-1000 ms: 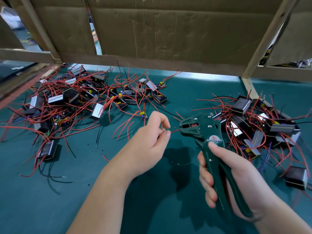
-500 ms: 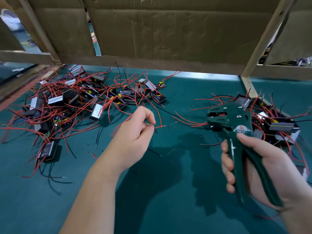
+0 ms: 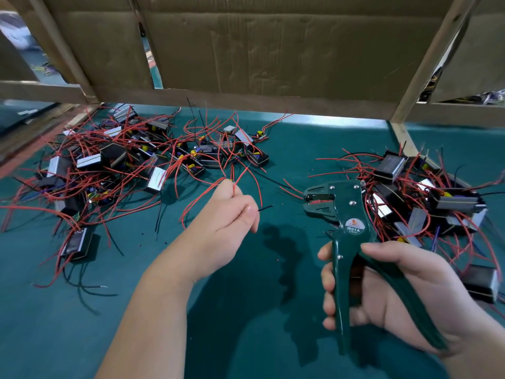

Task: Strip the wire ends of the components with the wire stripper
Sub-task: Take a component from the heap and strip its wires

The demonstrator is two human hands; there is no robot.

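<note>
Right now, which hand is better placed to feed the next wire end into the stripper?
Left, probably. The left hand pinches a black wire whose end points toward the wire stripper. The right hand is wrapped round the stripper's handles.

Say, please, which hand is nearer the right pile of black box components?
Right. The right hand, gripping the green wire stripper, is beside that pile; the left hand, pinching red wires, is farther left.

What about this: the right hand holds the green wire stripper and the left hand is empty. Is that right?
Not quite. The head view shows the left hand pinching red and black wires, not empty. The right hand does hold the green wire stripper.
</note>
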